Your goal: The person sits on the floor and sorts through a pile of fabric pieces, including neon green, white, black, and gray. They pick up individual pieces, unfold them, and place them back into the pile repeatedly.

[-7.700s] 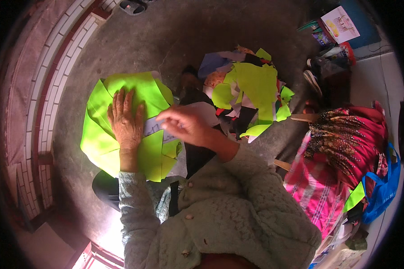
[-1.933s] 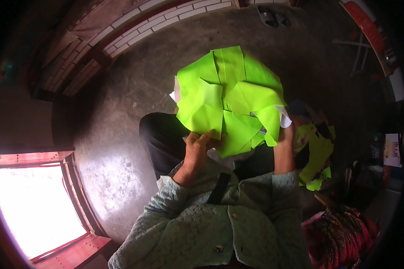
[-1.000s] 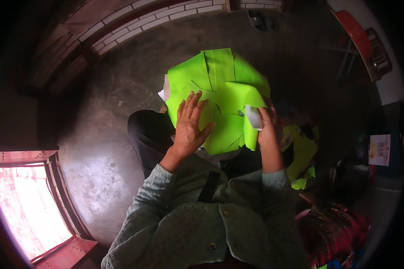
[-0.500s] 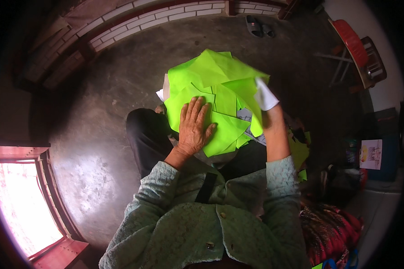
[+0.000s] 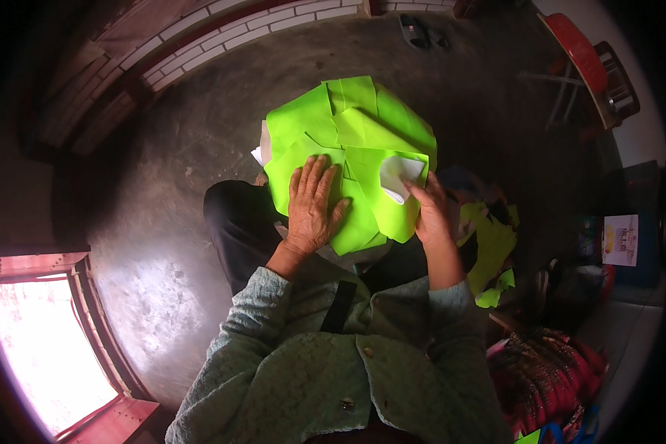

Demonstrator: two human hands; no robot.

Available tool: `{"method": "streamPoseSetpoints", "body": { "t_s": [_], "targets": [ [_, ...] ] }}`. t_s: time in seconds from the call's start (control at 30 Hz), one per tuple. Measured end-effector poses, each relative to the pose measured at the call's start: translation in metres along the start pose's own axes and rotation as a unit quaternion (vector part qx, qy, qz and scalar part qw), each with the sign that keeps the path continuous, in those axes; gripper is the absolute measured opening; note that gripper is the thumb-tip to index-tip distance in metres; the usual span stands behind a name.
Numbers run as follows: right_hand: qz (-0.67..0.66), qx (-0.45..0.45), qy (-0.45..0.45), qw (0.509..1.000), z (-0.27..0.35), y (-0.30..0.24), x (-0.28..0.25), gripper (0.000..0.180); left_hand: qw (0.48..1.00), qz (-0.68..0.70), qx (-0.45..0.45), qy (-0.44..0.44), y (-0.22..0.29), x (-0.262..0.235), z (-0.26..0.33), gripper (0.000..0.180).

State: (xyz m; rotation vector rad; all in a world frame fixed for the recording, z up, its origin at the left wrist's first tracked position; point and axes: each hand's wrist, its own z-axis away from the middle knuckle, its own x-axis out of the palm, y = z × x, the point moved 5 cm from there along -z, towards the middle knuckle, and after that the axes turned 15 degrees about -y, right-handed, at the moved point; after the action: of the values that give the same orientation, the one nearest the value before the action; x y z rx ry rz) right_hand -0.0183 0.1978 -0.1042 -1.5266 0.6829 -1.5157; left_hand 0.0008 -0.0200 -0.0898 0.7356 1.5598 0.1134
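A heap of bright yellow-green fabric pieces (image 5: 377, 122) lies before me, over and in front of my knees. My left hand (image 5: 312, 203) rests flat on the near left of the heap, fingers stretched out. At the heap's right side, my right hand (image 5: 431, 211) pinches the edge of a yellow-green fabric piece (image 5: 366, 166) together with a folded white piece of cloth (image 5: 399, 176) lying on it. The fingertips partly cover the white cloth. A pale piece (image 5: 265, 140) sticks out from under the heap's left edge.
Yellow-green scraps (image 5: 492, 244) lie to my right. Beyond them are a red-patterned cloth (image 5: 547, 377) and a red stool (image 5: 573, 52) by the wall. Dark slippers (image 5: 414, 33) sit on the far floor. A bright window (image 5: 48, 355) is at left.
My right hand has come down and inward with the white cloth, and the lifted yellow-green piece now lies lower across the heap. My left hand has stayed nearly in place.
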Motion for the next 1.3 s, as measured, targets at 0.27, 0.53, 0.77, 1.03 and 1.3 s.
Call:
{"method": "streamPoseSetpoints", "body": {
  "t_s": [0.27,0.53,0.77,1.03,1.3],
  "targets": [
    [0.35,-0.108,0.083,0.927,0.036,-0.016,-0.002,0.051,1.0,-0.003,0.006,-0.002,0.002,-0.001,0.0,0.064],
    [0.696,-0.162,0.027,0.699,0.043,-0.024,0.041,0.059,1.0,-0.009,0.003,-0.013,0.002,-0.001,0.0,0.064],
    [0.624,-0.212,0.016,0.752,0.035,-0.007,0.012,0.028,1.0,-0.008,0.028,-0.005,0.004,-0.011,-0.005,0.055],
    [0.424,-0.211,0.058,0.879,0.034,-0.001,-0.007,0.022,0.995,-0.066,0.071,0.017,0.018,-0.028,-0.049,0.038],
    [0.407,-0.184,0.073,0.892,0.035,-0.001,-0.01,0.014,0.972,-0.171,0.151,-0.058,0.008,-0.009,-0.101,0.032]
  ]
}}
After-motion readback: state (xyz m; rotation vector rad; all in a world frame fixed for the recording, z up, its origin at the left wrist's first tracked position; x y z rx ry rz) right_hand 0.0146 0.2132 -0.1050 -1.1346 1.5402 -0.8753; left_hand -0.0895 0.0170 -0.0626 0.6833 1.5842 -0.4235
